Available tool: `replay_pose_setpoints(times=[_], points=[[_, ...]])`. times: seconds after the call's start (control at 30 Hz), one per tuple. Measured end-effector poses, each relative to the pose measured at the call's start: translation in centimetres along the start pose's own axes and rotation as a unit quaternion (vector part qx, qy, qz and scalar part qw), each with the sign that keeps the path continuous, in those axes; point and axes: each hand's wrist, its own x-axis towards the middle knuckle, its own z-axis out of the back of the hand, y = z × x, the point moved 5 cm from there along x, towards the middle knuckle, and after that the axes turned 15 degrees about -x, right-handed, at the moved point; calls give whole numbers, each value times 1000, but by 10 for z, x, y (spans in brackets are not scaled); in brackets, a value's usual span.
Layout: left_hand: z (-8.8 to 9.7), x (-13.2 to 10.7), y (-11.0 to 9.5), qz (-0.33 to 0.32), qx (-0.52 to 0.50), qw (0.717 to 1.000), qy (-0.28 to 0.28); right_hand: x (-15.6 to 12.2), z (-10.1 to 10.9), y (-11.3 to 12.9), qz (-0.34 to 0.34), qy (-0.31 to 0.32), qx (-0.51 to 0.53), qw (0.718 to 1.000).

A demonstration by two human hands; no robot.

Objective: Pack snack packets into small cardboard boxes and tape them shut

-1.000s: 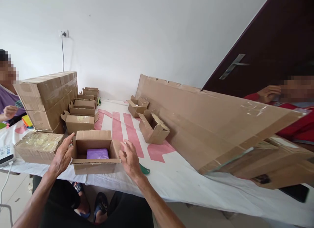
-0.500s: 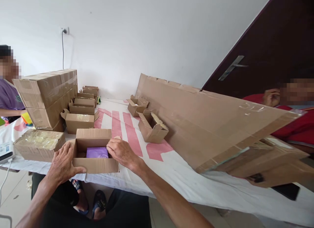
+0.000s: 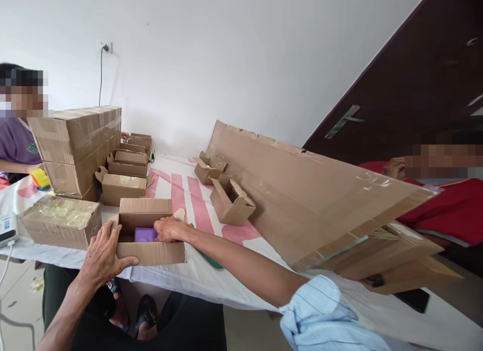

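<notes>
A small open cardboard box (image 3: 151,253) sits at the near edge of the white table (image 3: 264,270). A purple packet (image 3: 144,234) lies inside it. My left hand (image 3: 102,255) grips the box's front left corner, thumb along the front wall. My right hand (image 3: 169,229) reaches into the box from the right, fingers curled down onto the purple packet and the right flap.
Taped cartons (image 3: 77,149) are stacked at the left, with a wrapped box (image 3: 60,222) in front. Several small open boxes (image 3: 231,202) stand behind. A long flat cardboard sheet (image 3: 320,195) leans across the right. One person sits at the left (image 3: 15,139), another in red (image 3: 449,210) at the right.
Both hands closed in on the box from either side. The left took hold of its front corner; the right moved over the right flap and down into the box onto the purple packet.
</notes>
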Motion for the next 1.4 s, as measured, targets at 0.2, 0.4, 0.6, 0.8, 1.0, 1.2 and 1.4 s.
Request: replay_pose_setpoints(times=[0.2,0.4,0.6,0.8,1.0,1.2,1.4], points=[[-6,-4,-1,7,-29,999,-14,-6,-4,-4,4,-1,29,1000],[-5,-6,-3,17,-32,999,-12,-14,-3,-2,-9,-21,39,999],[-6,-7,-1,7,-32,999,-22,-20,-7,2,-16,-74,35,996],[-4,-6,-2,6,-28,999,-23,-19,-10,-6,-13,-79,57,995],[-3,-6,-2,13,-15,1000,-10,-22,-12,-2,-4,-143,50,988],[-1,-5,-2,17,-26,1000,-5,-19,-9,0,7,-189,37,981],[2,-4,-5,26,-29,999,3,-16,-10,0,2,-199,19,980]])
